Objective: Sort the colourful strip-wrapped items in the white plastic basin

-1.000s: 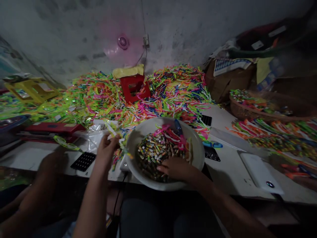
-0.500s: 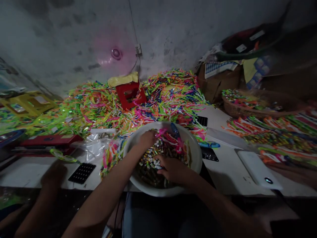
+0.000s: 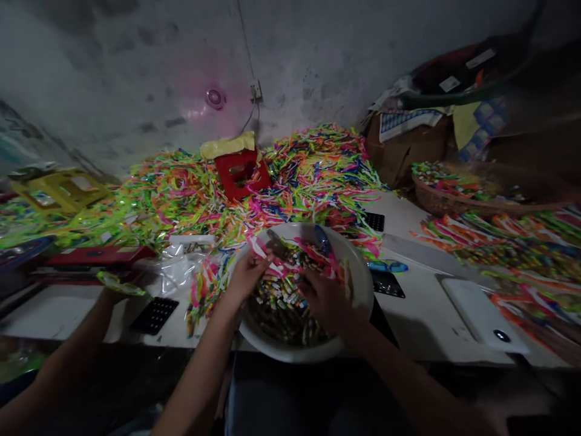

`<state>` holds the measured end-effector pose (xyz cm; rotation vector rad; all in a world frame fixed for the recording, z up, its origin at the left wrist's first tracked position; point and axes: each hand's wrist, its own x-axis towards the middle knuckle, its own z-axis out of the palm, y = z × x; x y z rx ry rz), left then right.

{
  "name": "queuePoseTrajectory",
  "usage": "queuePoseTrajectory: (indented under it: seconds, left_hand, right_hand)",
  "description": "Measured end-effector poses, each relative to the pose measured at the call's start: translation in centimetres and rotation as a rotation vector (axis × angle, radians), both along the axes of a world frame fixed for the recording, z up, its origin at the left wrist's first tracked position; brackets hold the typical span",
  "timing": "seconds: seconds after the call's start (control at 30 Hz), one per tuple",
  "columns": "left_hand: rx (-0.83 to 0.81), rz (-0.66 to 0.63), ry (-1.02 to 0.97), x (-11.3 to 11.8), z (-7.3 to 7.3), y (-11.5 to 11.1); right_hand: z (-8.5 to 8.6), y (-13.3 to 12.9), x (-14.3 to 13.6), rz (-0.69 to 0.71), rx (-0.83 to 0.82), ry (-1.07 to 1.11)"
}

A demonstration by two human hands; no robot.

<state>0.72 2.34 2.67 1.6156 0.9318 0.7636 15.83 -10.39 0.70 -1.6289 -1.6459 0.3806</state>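
Note:
A white basin [image 3: 363, 303] stands at the table's front edge, holding many small stick-like pieces [image 3: 290, 324] and some pink and white strips. My left hand [image 3: 247, 278] is over the basin's left side, its thumb and fingers closed on a pink-and-white strip [image 3: 259, 247]. On the right, my right hand [image 3: 327, 301] reaches into the basin with curled fingers close to the pieces. What its fingertips hold is hidden in shadow. A blue-handled tool [image 3: 323, 239] leans against the basin's far rim.
Colourful strips [image 3: 181, 181] heap along the wall around a red plastic stool [image 3: 240, 175]. A white power bank-like device [image 3: 481, 315] and black pads [image 3: 154, 315] lie on the table. A woven basket [image 3: 454, 203] stands right. A co-worker's hand [image 3: 109, 297] holds a green strip at left.
My left hand has drawn back toward the basin's left rim and lifted a pink-and-white strip. My right hand has shifted slightly right and away from me. The co-worker's hand at left has moved forward.

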Motion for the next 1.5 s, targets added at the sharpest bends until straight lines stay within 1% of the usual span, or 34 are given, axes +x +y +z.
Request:
queuePoseTrajectory:
  seconds: [0.03, 0.1, 0.13, 0.2, 0.33, 0.47, 0.57, 0.67, 0.83, 1.0, 1.2, 1.37, 1.5]
  left_hand:
    - [-0.159, 0.027, -0.140, -0.5, -0.3, -1.2]
    - [-0.393, 0.089, -0.331, -0.9, -0.8, -3.2]
    - [-0.468, 0.119, -0.400, -1.0, -1.0, -4.0]
    - [-0.530, 0.158, -0.505, -0.9, -1.4, -4.9]
    - [-0.486, 0.209, -0.612, -0.5, -1.7, -5.1]
    - [-0.432, 0.237, -0.611, -0.6, -1.7, -5.1]
    - [-0.381, 0.232, -0.599, -0.6, -1.8, -5.2]
    - [-0.370, 0.226, -0.585, -0.6, -1.9, -5.3]
    - [-0.386, 0.222, -0.562, -0.5, -1.8, -5.3]
    - [-0.354, 0.235, -0.539, -0.5, -1.8, -5.4]
    - [-0.348, 0.234, -0.522, -0.6, -1.7, -5.4]
    - [-0.359, 0.211, -0.532, -0.5, -1.6, -5.4]
    - [-0.377, 0.151, -0.547, -0.4, -1.5, -5.5]
  right_hand:
    - [-0.1, 0.0, 0.0, 0.017, 0.003, 0.025]
    - [-0.3, 0.1, 0.1, 0.057, 0.000, 0.068]
    - [-0.4, 0.1, 0.1, 0.071, -0.004, 0.085]
    - [-0.5, 0.1, 0.1, 0.081, -0.009, 0.109]
    - [-0.5, 0.0, 0.0, 0.084, 0.001, 0.137]
    - [-0.6, 0.2, -0.1, 0.090, 0.009, 0.194]
    - [-0.6, 0.1, -0.2, 0.119, 0.017, 0.117]
    - [-0.7, 0.1, -0.3, 0.145, 0.046, 0.027]
    - [-0.8, 0.1, -0.4, 0.123, 0.048, -0.045]
    - [-0.7, 0.0, -0.4, 0.146, 0.021, -0.074]
    - [-0.3, -0.1, -0.4, 0.174, -0.049, -0.041]
    - [0.1, 0.0, -0.6, 0.140, -0.059, -0.054]
    - [0.5, 0.1, -0.7, 0.203, -0.123, 0.092]
